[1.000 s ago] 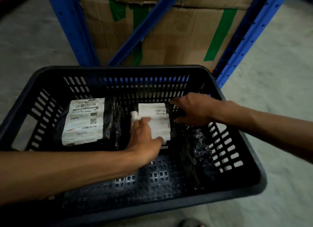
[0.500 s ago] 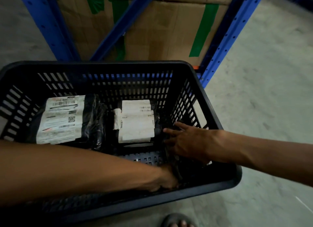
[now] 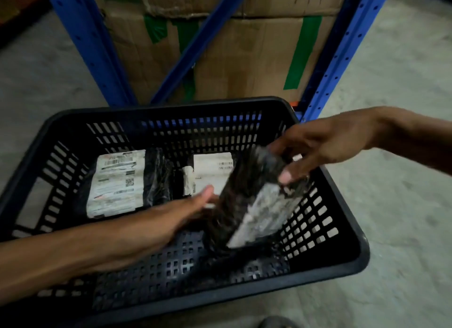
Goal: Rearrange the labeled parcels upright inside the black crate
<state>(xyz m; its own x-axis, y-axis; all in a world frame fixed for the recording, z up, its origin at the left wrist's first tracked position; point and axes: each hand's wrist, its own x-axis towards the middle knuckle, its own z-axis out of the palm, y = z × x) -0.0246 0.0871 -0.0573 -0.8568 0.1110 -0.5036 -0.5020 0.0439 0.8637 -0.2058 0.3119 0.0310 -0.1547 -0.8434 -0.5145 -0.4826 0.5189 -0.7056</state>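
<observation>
A black slotted crate [image 3: 342,259] stands on the floor. Inside, a black-wrapped parcel with a big white label [image 3: 117,181] leans at the left. A second labeled parcel [image 3: 210,166] sits at the middle back. A third black parcel [image 3: 254,205], blurred, is tilted above the crate's right half, its white label facing down and right. My right hand [image 3: 318,146] grips its top end. My left hand [image 3: 186,210] touches its lower left side, fingers hidden behind it.
Blue steel rack posts [image 3: 342,46] rise just behind the crate, with taped cardboard boxes [image 3: 244,58] between them. Bare concrete floor [image 3: 403,205] lies to the right and left. A foot's toe [image 3: 276,322] shows at the bottom edge.
The third parcel has come up off the crate's right floor into both hands. My right hand rose with it, and my left hand moved from the near wall up to it.
</observation>
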